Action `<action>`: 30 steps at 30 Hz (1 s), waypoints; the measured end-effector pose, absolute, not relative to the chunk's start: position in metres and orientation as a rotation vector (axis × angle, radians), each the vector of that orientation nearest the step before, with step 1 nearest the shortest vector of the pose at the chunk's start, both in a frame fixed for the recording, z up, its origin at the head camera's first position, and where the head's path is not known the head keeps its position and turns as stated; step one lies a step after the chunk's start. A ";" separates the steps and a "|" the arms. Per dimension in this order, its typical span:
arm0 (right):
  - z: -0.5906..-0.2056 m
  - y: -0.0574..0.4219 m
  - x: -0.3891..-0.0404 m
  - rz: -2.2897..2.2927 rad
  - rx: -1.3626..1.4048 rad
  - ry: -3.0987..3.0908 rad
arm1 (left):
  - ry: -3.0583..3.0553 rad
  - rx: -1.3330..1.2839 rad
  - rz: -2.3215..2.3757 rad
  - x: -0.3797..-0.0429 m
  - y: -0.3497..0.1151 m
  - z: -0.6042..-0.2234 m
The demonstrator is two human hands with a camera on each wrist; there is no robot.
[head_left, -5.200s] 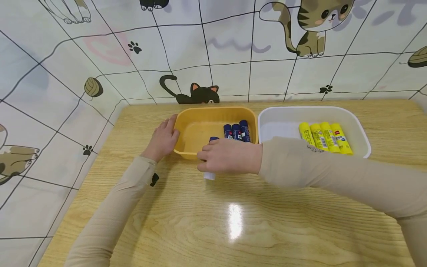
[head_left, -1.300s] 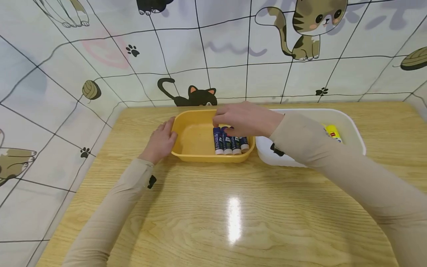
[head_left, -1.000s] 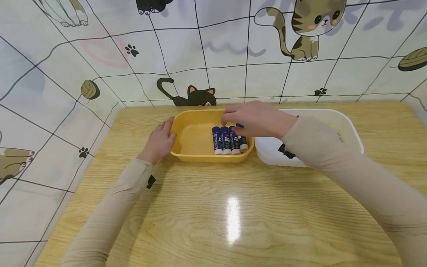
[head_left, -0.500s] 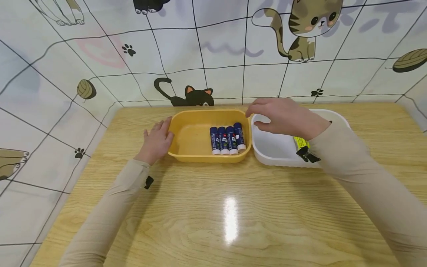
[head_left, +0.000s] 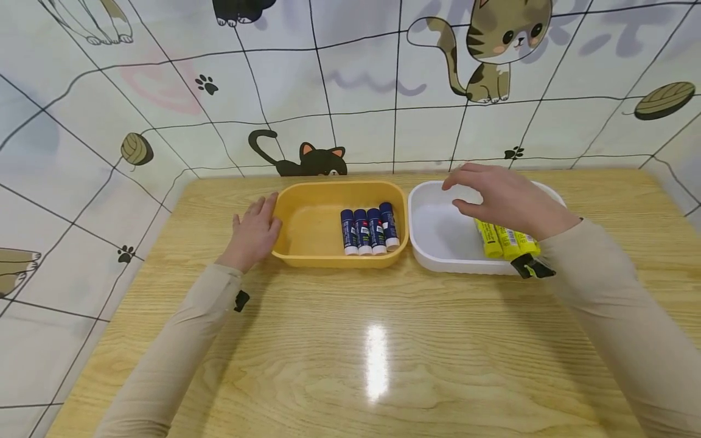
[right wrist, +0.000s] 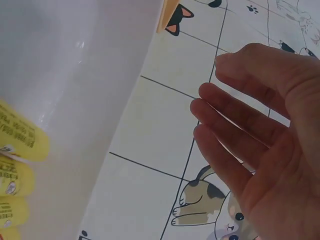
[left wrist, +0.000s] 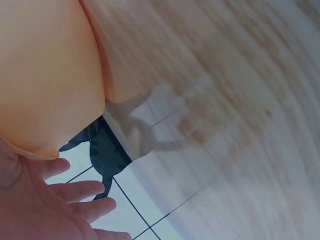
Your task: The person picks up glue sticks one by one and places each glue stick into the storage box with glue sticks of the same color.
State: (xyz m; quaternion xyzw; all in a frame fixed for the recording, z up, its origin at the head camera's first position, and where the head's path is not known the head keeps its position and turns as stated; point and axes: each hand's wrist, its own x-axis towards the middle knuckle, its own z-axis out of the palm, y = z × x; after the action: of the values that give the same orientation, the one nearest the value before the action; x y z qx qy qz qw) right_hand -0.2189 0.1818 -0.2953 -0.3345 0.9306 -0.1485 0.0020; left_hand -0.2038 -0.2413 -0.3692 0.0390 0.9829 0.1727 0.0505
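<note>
My left hand (head_left: 252, 234) rests against the left end of a yellow-orange plastic basin (head_left: 306, 260), its fingers straight along the rim. In the left wrist view the fingers (left wrist: 90, 210) lie beside the basin's outer wall (left wrist: 50, 75). Several dark blue glue sticks (head_left: 375, 231) with white ends lie side by side in the right part of this basin. My right hand (head_left: 506, 198) hovers over the white basin (head_left: 438, 261), fingers loosely bent and holding nothing. Below it, partly hidden by the hand, lie several yellow glue sticks (head_left: 489, 239), also seen as yellow tubes (right wrist: 17, 135) in the right wrist view.
Both basins stand side by side on a wood-grain table (head_left: 306, 347), near its back edge. Behind and to the left rises a white wall covering (head_left: 361, 140) with cat drawings and black grid lines.
Earlier my right hand held a blue glue stick at the orange basin's front; it now lies with the others. The empty right hand has moved right, over the white basin. My left hand stays put.
</note>
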 end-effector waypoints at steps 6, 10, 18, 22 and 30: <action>-0.303 0.202 -0.217 -0.494 -0.906 2.963 | 2.992 0.127 0.495 -0.203 -0.241 -0.366; -0.309 0.215 -0.216 -0.537 -0.870 2.980 | 2.995 0.136 0.472 -0.204 -0.241 -0.365; -0.322 0.245 -0.213 -0.512 -0.715 2.997 | 3.013 0.174 0.432 -0.207 -0.243 -0.366; -0.328 0.256 -0.211 -0.468 -0.605 2.953 | 3.026 0.201 0.428 -0.206 -0.243 -0.361; -0.337 0.266 -0.206 -0.482 -0.580 2.972 | 3.105 0.266 0.331 -0.202 -0.237 -0.352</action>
State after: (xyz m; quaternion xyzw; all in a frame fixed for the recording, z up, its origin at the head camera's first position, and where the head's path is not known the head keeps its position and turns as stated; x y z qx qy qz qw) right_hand -0.2061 0.2658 -0.3366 -0.1890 0.9686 -0.1572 0.0378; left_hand -0.2023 -0.2372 -0.3521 0.0850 0.9908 0.1056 0.0037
